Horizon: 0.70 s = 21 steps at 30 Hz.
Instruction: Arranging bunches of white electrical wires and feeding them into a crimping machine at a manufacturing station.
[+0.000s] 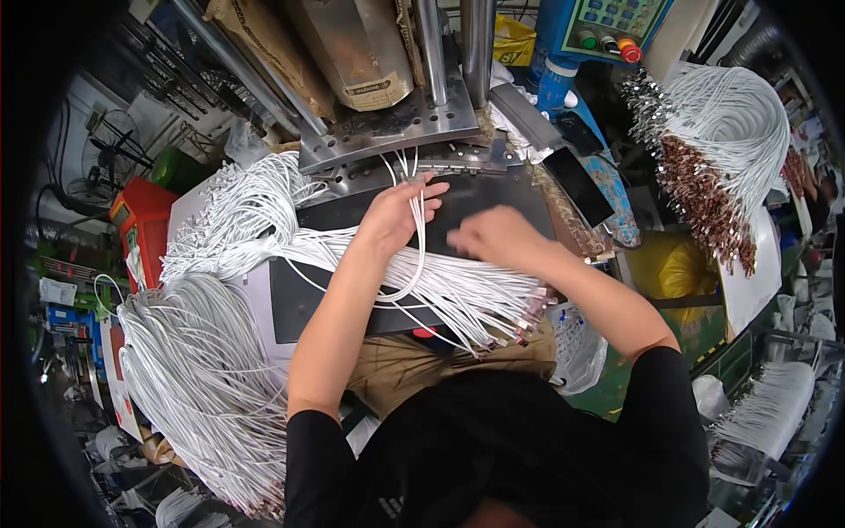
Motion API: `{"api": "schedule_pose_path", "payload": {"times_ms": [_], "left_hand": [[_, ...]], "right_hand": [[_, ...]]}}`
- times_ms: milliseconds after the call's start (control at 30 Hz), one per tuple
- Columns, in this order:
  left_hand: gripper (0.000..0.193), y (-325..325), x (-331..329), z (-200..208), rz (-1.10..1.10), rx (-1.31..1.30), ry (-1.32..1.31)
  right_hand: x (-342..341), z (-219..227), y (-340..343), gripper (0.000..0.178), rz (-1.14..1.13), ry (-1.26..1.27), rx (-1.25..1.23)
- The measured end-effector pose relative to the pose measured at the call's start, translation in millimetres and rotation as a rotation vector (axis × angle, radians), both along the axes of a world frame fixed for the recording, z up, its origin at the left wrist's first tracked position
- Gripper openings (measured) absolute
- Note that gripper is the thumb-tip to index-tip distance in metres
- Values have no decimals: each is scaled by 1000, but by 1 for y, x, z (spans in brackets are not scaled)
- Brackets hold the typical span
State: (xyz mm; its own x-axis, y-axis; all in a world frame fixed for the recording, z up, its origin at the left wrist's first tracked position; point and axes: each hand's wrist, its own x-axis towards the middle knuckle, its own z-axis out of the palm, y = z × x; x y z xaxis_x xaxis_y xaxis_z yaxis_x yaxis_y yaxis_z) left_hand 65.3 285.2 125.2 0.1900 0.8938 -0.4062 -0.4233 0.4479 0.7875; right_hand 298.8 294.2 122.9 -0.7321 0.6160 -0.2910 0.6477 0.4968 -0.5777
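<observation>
My left hand is at the front of a metal mould, closed around a few white cables. These cables run from the mould through my fingers and loop down. My right hand hovers to the right with curled fingers, smeared by motion, so I cannot tell whether anything is in it. Below both hands, a thick bundle of white cables lies across a black board, its reddish-brown ends fanned out to the right. Part of the bundle is hidden behind my left forearm.
A steel press plate with upright rods overhangs the mould. White cable piles lie at left; another coil is at far right. A dark phone rests right of the mould, below a control panel. A clear bag hangs near my lap.
</observation>
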Motion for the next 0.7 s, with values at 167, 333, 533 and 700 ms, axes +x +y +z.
{"api": "schedule_pose_path", "payload": {"times_ms": [167,333,533,700], "left_hand": [[33,-7,9,-12,-56,32,66],[34,-15,13,-17,-109,5,277],[29,-15,17,-19,-257,24,398],[28,-12,23,-14,-323,17,422]], "right_hand": [[-4,-17,42,41,-172,233,1085],[-4,-31,40,47,-141,197,919],[-5,-28,37,40,-491,607,-437],[-12,-31,31,39,-688,770,-422]]}}
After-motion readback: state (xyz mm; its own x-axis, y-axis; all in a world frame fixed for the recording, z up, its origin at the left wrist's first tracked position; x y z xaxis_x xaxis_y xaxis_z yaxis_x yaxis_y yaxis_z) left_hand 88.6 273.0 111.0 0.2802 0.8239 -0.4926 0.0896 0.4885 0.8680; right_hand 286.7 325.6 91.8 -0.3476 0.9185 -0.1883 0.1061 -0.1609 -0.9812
